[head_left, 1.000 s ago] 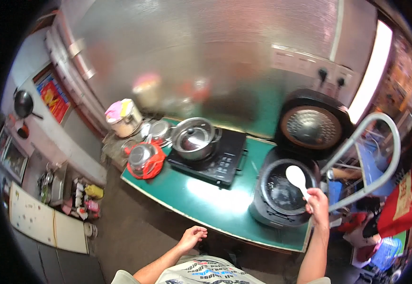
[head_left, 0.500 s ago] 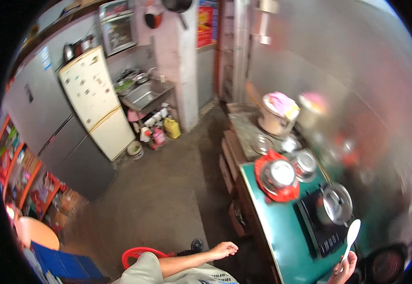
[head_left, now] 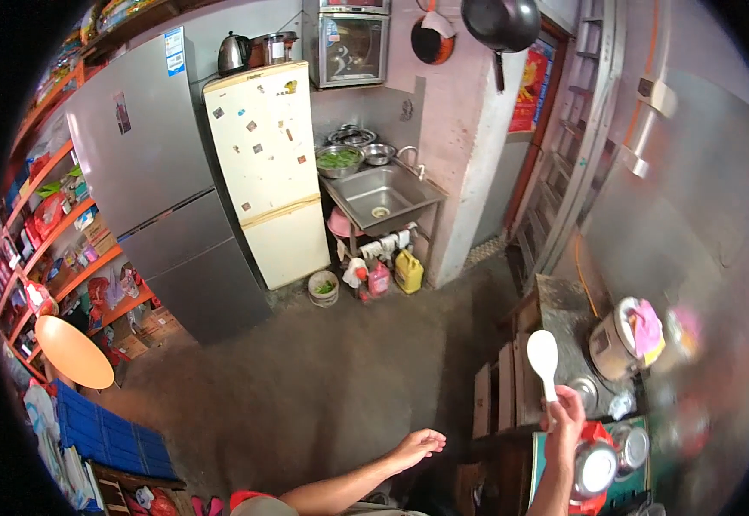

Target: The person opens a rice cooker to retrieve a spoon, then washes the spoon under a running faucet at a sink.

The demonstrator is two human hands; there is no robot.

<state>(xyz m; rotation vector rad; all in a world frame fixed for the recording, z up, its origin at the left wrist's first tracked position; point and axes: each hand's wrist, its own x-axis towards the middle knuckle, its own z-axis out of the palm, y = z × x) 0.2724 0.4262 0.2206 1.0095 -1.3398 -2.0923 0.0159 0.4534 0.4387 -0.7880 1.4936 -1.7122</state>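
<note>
My right hand grips a white serving spoon by its handle, with the oval head pointing up and away from me. The spoon is in the air, in front of the far end of the counter. Below the right wrist, on the green tabletop, sit a shiny metal pot on a red plastic bag and another metal bowl. My left hand hangs over the floor with its fingers loosely bent and nothing in it.
A pot with a pink cloth on top stands on the counter by the wall. Ahead are a steel sink, a cream fridge and a grey fridge. A bucket and a yellow jug stand on the floor.
My view has turned toward the sink and fridges. My right hand has carried the spoon from beside the cooktop to the counter's far end. The left hand stays low, still holding nothing.
</note>
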